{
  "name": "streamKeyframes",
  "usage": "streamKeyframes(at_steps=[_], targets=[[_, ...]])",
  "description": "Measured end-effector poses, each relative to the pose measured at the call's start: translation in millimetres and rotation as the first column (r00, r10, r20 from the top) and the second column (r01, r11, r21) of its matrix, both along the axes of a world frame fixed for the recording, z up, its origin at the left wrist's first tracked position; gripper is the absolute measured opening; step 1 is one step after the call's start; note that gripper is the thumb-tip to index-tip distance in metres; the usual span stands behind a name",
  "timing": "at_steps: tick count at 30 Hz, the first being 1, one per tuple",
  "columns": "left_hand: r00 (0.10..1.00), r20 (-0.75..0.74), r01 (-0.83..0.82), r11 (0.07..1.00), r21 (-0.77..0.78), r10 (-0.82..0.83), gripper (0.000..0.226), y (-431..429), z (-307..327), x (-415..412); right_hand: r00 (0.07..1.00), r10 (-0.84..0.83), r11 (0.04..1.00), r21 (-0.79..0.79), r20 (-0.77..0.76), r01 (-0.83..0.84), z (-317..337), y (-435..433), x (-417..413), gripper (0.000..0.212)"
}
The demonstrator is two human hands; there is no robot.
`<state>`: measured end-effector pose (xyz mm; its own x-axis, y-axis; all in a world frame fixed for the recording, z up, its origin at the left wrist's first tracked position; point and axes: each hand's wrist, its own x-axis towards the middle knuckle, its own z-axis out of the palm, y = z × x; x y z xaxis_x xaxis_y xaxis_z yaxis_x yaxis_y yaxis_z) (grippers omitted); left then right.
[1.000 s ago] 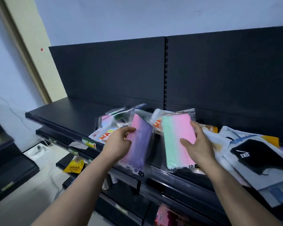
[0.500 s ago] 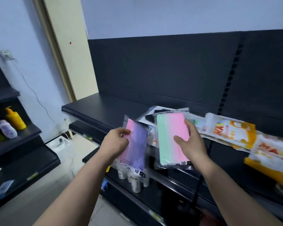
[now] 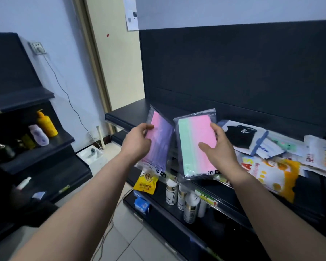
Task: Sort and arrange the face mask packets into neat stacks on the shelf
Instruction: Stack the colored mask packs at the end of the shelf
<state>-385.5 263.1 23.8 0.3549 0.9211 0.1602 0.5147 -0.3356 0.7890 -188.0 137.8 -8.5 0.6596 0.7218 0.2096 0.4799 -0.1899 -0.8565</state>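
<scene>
**A:** Head view: both packets have swung left, away from the jumbled pile and towards the bare end of the shelf (image 3: 128,113).

**B:** Grips?

**A:** The left hand (image 3: 137,144) curls round the pink-and-purple packet (image 3: 159,142). The right hand (image 3: 220,151) pinches the green-and-pink packet (image 3: 194,144), thumb on its face. Both are upright, side by side, in the air at the shelf front.

**B:** So a fresh stack likely starts there. Any writing?

**A:** "10" at each lower corner. The white logo on the black mask packet (image 3: 241,134) is too blurred, and the red letters on the orange packet (image 3: 271,172) are partly hidden.
</scene>
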Motion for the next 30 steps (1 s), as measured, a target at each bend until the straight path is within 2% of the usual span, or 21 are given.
streamKeyframes(at_steps=[3,8,12,16,18,22,25,30], targets=[[0.999,0.053,-0.007,1.000,-0.021,0.008,0.053,26.2,-1.3,0.8,1.000,-0.021,0.999,0.033,-0.021,0.022,-1.1,19.9,2.6,0.068],[0.998,0.053,0.024,0.998,-0.053,-0.021,0.053,76.5,2.3,18.8,0.997,-0.059,0.996,0.070,-0.056,0.062,-4.0,70.5,19.2,0.067],[0.994,0.092,0.066,0.991,-0.117,-0.055,0.053,133.6,5.8,43.8,0.991,-0.069,0.992,0.096,-0.113,0.080,-8.8,127.9,36.9,0.068],[0.993,0.047,0.113,0.981,-0.157,-0.107,0.055,177.8,5.1,51.9,0.982,-0.065,0.990,0.115,-0.176,0.086,-12.9,174.1,40.8,0.069],[0.996,0.062,0.071,0.976,-0.206,-0.059,0.055,233.8,7.6,53.3,0.987,-0.046,0.993,0.100,-0.153,0.062,-9.0,231.3,47.7,0.069],[0.998,0.049,0.060,0.967,-0.249,-0.050,0.053,260.8,8.2,52.6,0.990,-0.043,0.994,0.095,-0.136,0.057,-3.9,243.2,50.5,0.068],[0.997,0.048,0.075,0.959,-0.275,-0.064,0.053,295.8,-2.8,61.1,0.988,-0.097,0.994,0.034,-0.122,0.101,-5.2,259.3,55.5,0.069],[0.993,0.036,0.120,0.958,-0.259,-0.115,0.050,345.9,-17.6,80.4,0.976,-0.187,0.982,0.019,-0.115,0.190,-8.8,274.5,57.9,0.070]])
